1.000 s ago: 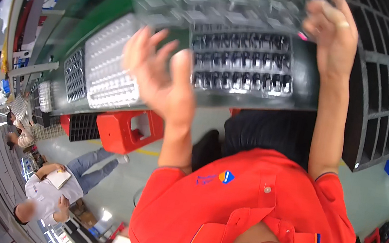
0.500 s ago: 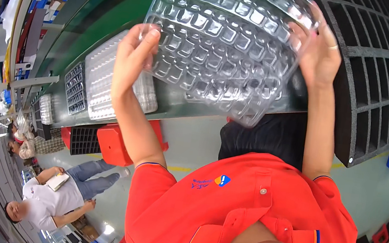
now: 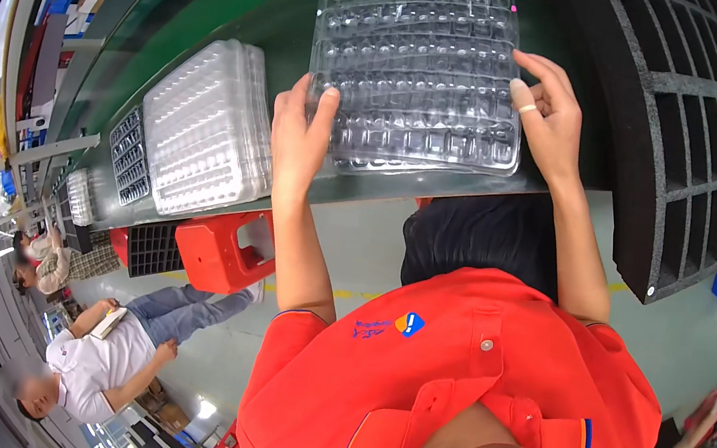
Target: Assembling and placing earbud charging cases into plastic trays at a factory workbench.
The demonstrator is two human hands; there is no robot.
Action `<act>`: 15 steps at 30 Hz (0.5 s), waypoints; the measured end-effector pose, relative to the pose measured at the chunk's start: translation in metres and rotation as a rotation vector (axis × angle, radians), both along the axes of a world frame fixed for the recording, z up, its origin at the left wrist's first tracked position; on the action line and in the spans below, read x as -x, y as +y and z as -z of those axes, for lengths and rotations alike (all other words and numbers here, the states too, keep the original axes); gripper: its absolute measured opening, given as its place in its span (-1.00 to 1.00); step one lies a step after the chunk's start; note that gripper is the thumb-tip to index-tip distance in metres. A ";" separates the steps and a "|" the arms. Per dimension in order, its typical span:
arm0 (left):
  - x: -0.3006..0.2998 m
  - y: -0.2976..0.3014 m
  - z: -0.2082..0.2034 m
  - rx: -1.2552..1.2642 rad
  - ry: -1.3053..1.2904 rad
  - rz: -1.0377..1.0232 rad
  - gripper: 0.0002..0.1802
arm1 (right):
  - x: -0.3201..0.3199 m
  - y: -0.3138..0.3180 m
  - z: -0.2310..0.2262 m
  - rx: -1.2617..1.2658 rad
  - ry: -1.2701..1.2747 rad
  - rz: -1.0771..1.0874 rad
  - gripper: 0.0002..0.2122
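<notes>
A clear plastic blister tray (image 3: 416,72) with rows of moulded pockets lies flat on the green table in front of me; the layered near edge suggests there is more than one. My left hand (image 3: 302,134) is at its left edge, thumb over the rim and fingers apart from the thumb. At the right edge, my right hand (image 3: 552,118) has its fingers stretched out, index fingertip by the rim and thumb beside it. A ring or band shows on that thumb. Neither hand wraps round the tray.
Left of it stands a stack of clear trays (image 3: 206,134), with a dark tray (image 3: 130,157) beyond. A black compartmented rack (image 3: 648,187) borders the right side. Below the table edge is a red stool (image 3: 222,251). A person in white (image 3: 96,366) holds a notepad at the left.
The clear tray, held up and tilted in both hands before, has been lowered flat onto the table. Both hands have loosened to its side edges. The person in white has shifted slightly.
</notes>
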State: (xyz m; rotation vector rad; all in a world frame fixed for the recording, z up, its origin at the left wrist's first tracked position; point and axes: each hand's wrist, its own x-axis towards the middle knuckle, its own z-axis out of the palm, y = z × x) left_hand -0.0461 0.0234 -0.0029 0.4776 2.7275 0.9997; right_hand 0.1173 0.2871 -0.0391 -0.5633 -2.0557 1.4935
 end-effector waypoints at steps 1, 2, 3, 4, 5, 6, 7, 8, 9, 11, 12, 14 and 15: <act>-0.005 -0.001 0.001 0.027 0.011 0.013 -0.31 | -0.004 -0.002 0.001 -0.021 -0.019 0.003 -0.69; -0.010 -0.002 0.000 0.054 0.022 0.026 -0.32 | -0.006 -0.004 0.001 0.000 -0.013 0.013 -0.68; -0.017 -0.002 0.000 0.080 0.045 0.027 -0.32 | -0.009 -0.006 0.001 0.000 -0.016 0.020 -0.68; -0.023 -0.003 0.002 0.080 0.043 0.034 -0.32 | -0.012 -0.007 0.000 -0.032 -0.028 0.032 -0.68; -0.028 -0.004 0.006 0.087 0.019 0.022 -0.32 | -0.013 -0.007 0.001 -0.064 -0.039 0.043 -0.67; -0.032 -0.006 0.006 0.097 -0.003 0.007 -0.31 | -0.013 -0.007 0.001 -0.061 -0.038 0.046 -0.67; -0.037 -0.006 0.005 0.093 -0.028 -0.007 -0.32 | -0.014 -0.007 0.001 -0.117 -0.067 0.045 -0.67; -0.039 -0.005 0.006 0.095 -0.027 -0.005 -0.32 | -0.014 -0.006 0.001 -0.172 -0.096 0.043 -0.67; -0.042 -0.007 0.007 0.102 -0.032 -0.024 -0.32 | -0.014 -0.006 0.001 -0.170 -0.094 0.039 -0.67; -0.045 -0.007 0.007 0.111 -0.037 -0.047 -0.33 | -0.017 -0.005 0.001 -0.147 -0.151 0.026 -0.65; -0.046 -0.006 0.006 0.113 -0.047 -0.025 -0.34 | -0.018 -0.006 0.004 -0.145 -0.148 0.021 -0.65; -0.044 -0.003 0.004 0.115 -0.056 -0.008 -0.35 | -0.019 -0.007 0.009 -0.006 -0.127 0.054 -0.63; -0.041 -0.001 0.002 0.113 -0.030 0.006 -0.38 | -0.019 -0.008 0.007 -0.003 -0.138 0.061 -0.62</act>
